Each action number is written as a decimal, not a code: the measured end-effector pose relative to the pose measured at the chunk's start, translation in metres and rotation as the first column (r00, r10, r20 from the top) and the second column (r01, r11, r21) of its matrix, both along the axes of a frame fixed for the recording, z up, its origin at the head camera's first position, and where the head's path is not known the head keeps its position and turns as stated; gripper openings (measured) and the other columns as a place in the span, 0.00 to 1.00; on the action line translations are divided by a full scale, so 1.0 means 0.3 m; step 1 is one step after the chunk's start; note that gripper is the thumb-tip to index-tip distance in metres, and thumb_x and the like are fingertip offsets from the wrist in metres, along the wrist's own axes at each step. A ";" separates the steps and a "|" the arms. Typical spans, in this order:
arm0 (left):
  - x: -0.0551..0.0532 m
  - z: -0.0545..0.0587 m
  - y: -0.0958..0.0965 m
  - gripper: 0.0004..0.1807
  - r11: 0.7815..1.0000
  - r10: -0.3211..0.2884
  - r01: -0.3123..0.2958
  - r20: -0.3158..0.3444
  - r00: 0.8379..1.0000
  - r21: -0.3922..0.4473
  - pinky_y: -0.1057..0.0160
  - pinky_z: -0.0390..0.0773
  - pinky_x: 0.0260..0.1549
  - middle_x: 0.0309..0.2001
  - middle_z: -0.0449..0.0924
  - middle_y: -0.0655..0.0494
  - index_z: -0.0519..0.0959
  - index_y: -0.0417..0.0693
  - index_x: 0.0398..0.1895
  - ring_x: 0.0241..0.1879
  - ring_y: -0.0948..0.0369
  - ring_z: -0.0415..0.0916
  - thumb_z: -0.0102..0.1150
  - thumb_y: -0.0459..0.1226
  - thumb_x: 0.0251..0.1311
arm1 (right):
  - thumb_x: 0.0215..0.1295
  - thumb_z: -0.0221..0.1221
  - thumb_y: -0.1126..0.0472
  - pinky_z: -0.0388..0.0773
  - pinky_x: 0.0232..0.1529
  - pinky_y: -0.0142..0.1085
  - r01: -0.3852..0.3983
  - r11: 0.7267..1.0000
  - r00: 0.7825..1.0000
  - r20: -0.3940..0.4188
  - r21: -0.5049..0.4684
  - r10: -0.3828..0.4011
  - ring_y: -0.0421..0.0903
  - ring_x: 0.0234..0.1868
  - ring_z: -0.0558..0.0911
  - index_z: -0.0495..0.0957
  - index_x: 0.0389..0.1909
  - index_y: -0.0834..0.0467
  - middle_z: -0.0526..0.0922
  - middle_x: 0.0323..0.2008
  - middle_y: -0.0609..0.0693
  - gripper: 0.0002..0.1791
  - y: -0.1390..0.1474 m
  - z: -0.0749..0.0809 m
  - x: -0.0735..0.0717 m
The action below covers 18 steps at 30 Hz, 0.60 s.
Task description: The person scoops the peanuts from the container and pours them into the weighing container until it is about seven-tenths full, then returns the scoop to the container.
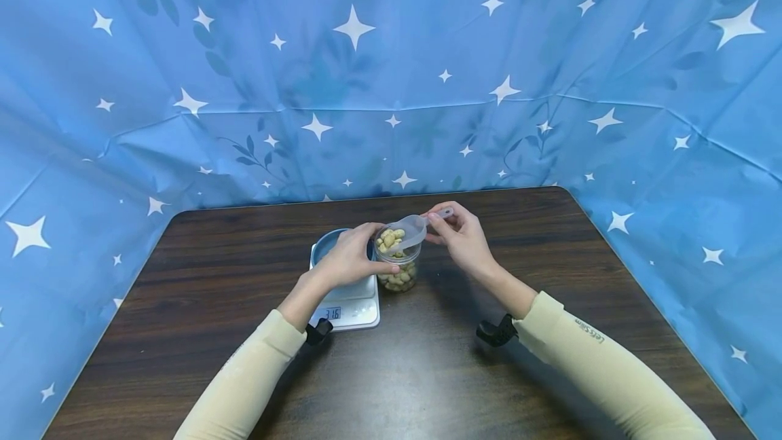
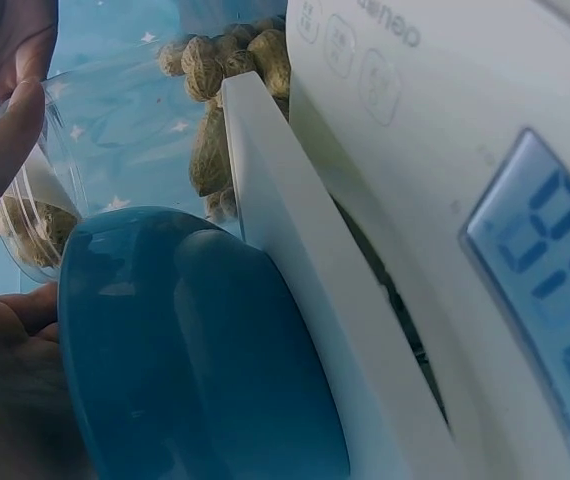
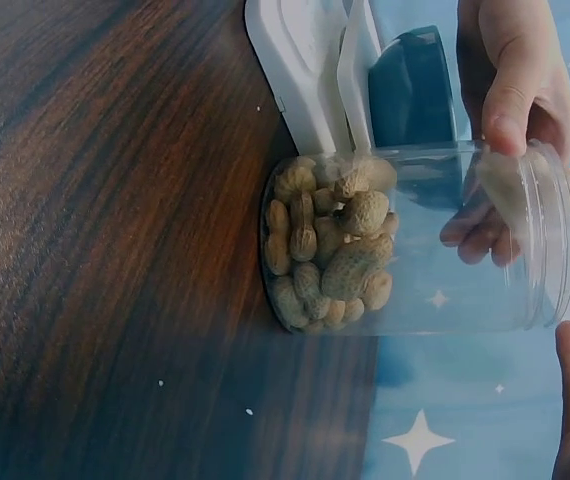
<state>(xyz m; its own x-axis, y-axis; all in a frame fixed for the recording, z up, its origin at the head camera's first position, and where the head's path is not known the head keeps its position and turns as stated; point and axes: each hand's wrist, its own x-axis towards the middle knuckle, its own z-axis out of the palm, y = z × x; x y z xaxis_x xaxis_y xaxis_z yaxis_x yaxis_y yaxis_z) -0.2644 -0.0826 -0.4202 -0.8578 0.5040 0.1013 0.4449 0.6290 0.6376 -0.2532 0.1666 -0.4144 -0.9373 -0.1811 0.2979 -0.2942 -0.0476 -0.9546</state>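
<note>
A clear plastic jar (image 3: 435, 300) stands on the table, its lower part filled with peanuts in their shells (image 3: 345, 270). My left hand (image 1: 353, 257) grips it near the rim, thumb on the near side. My right hand (image 1: 459, 236) pinches the handle of a translucent white scoop (image 1: 412, 229), whose bowl is tilted over the jar's mouth. Peanuts show at the scoop's lower edge, inside the jar's opening. Just left of the jar, a blue bowl (image 2: 185, 330) sits on a white kitchen scale (image 1: 357, 314), partly hidden behind my left hand.
The scale's display (image 1: 332, 313) shows lit digits and faces the near side. The dark wood table (image 1: 391, 386) extends around the jar and scale. A blue star-patterned cloth (image 1: 391, 87) hangs behind the table and along its sides.
</note>
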 end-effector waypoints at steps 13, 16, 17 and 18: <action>0.003 0.004 0.000 0.47 1.000 0.001 -0.001 -0.012 1.000 -0.023 0.46 0.72 0.60 0.65 0.75 0.46 0.68 0.40 0.73 0.62 0.49 0.74 0.77 0.52 0.56 | 0.79 0.55 0.63 0.83 0.49 0.42 0.052 0.997 0.998 0.042 -0.064 -0.050 0.46 0.49 0.83 0.72 0.53 0.73 0.82 0.52 0.63 0.15 0.017 -0.008 0.001; 0.003 0.003 0.000 0.47 1.000 -0.001 0.001 -0.016 1.000 -0.028 0.46 0.72 0.61 0.65 0.75 0.46 0.68 0.41 0.73 0.62 0.49 0.73 0.77 0.52 0.55 | 0.79 0.55 0.63 0.83 0.49 0.42 0.060 0.995 0.997 0.049 -0.076 -0.056 0.46 0.50 0.83 0.72 0.54 0.73 0.82 0.53 0.64 0.15 0.024 -0.011 0.003; 0.002 0.002 0.000 0.47 1.000 -0.001 0.000 -0.016 1.000 -0.030 0.45 0.72 0.61 0.65 0.75 0.46 0.68 0.41 0.73 0.62 0.49 0.73 0.77 0.52 0.55 | 0.79 0.55 0.63 0.83 0.49 0.42 0.061 0.995 0.997 0.051 -0.079 -0.057 0.45 0.50 0.83 0.71 0.54 0.73 0.82 0.52 0.63 0.15 0.026 -0.012 0.004; 0.002 0.001 0.000 0.47 1.000 -0.001 0.001 -0.016 1.000 -0.031 0.45 0.71 0.61 0.65 0.75 0.46 0.68 0.41 0.73 0.63 0.49 0.73 0.77 0.52 0.55 | 0.80 0.55 0.63 0.83 0.49 0.42 0.063 0.995 0.997 0.052 -0.083 -0.059 0.45 0.50 0.83 0.71 0.54 0.73 0.82 0.52 0.62 0.16 0.027 -0.012 0.005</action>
